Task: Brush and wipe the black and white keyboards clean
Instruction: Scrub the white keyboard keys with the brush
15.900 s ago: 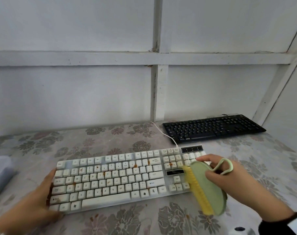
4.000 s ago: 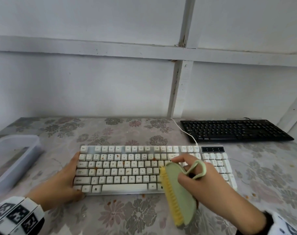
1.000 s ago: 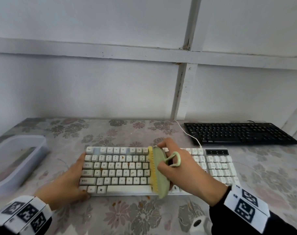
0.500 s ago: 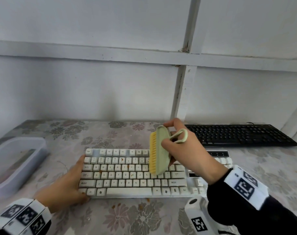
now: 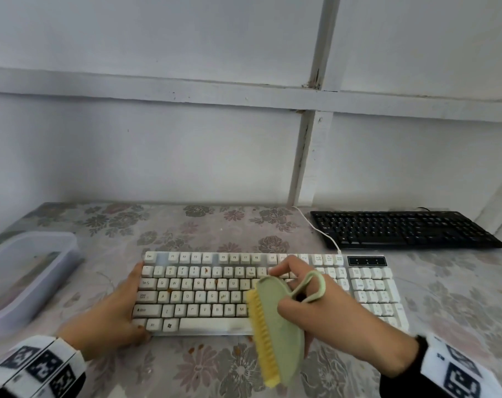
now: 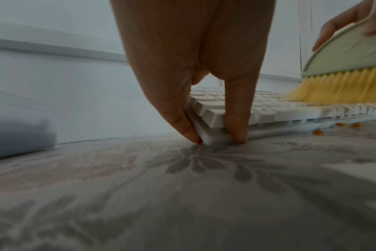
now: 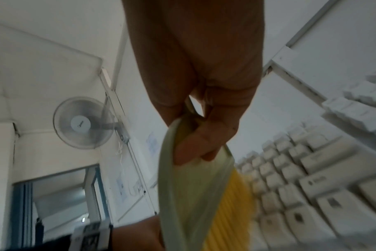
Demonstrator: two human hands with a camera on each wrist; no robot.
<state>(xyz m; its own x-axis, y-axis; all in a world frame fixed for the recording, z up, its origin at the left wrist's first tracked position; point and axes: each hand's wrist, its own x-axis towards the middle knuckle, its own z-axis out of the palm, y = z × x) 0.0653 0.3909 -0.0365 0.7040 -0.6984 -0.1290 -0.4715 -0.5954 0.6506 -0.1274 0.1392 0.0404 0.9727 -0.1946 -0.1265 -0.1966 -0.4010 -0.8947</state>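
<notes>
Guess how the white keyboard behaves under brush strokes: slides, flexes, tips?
The white keyboard is a thin slab lying flat, so it probably won't tip. It likely slides easily: the left hand braces its corner while the brush sweeps. It looks rigid, with no visible flex.

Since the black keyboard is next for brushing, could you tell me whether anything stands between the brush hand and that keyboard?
Nothing visible blocks it. The right hand holds the brush over the white keyboard; the black keyboard lies farther back right, with only the white keyboard's number pad and thin cable lying low between them.
</notes>
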